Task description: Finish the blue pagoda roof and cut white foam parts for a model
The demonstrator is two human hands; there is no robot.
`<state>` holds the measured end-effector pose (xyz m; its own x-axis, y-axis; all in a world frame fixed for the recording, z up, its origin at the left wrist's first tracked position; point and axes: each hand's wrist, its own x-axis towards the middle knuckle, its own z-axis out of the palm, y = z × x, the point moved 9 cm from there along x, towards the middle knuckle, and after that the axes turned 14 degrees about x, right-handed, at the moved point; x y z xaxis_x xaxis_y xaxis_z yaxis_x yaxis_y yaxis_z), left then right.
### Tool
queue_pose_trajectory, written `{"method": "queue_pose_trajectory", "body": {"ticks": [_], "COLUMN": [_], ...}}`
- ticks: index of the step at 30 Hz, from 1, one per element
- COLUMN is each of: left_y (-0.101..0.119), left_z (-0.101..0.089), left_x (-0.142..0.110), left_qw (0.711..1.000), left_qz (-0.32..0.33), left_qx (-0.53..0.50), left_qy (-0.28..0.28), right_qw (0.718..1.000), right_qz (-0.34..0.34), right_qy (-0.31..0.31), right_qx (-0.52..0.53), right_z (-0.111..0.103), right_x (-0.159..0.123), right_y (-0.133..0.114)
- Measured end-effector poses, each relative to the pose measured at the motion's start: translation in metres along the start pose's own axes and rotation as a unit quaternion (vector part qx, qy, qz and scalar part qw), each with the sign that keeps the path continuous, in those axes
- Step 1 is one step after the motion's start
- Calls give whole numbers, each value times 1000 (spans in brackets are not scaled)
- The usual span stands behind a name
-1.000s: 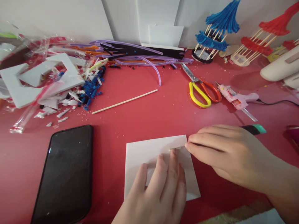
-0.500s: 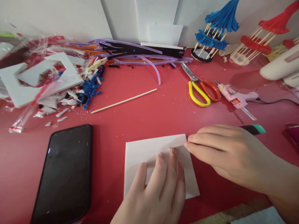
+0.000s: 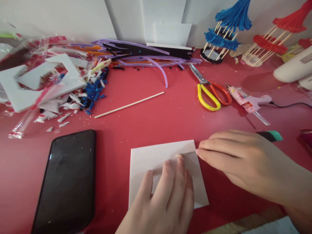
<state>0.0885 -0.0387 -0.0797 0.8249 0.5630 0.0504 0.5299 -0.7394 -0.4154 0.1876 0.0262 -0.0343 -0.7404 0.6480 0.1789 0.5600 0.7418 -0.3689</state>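
Observation:
A square of white foam board (image 3: 143,162) lies on the red table near its front edge. My left hand (image 3: 163,198) presses on it with fingers spread. Under one of its fingertips shows a small pale bit, too small to name. My right hand (image 3: 239,159) is closed round a utility knife (image 3: 274,135), whose black and teal end sticks out behind the knuckles. The knife's thin blade points left across the board's upper right part, its tip at my left fingertip. Most of the handle is hidden by my fingers.
Left lies a black phone (image 3: 65,182). Beyond are a wooden stick (image 3: 129,105), scissors (image 3: 208,96) and a pink glue gun (image 3: 250,101). Foam scraps (image 3: 21,94) and pipe cleaners (image 3: 146,53) line the back, with blue (image 3: 221,42) and red (image 3: 268,44) stick models at right.
My right hand has shifted slightly right with the knife, so the blade tip has drawn back a little. My left hand and the board stay in place.

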Motion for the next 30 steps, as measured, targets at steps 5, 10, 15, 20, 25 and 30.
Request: {"method": "queue_pose_trajectory", "body": {"ticks": [5, 10, 15, 20, 25, 30], "left_y": [-1, -1, -1, -2, -3, -3], "left_z": [0, 0, 1, -1, -2, 0], "left_x": [0, 0, 1, 1, 1, 1], "left_qw": [1000, 1000, 1000, 1000, 1000, 1000], "left_qz": [-4, -6, -8, -8, -12, -10], "left_qx": [-2, 1, -6, -9, -12, -8], "left_qy": [-1, 2, -4, -5, -1, -3], "right_qw": [1000, 1000, 1000, 1000, 999, 999], "right_qz": [-1, 3, 8, 11, 5, 5], "right_qy": [-9, -10, -13, -16, -21, -19], "right_qx": [-3, -4, -9, -14, -31, -41], "right_z": [0, -1, 0, -1, -3, -4], "right_x": [-1, -4, -7, -7, -8, -9], "right_y": [0, 2, 3, 3, 2, 2]}}
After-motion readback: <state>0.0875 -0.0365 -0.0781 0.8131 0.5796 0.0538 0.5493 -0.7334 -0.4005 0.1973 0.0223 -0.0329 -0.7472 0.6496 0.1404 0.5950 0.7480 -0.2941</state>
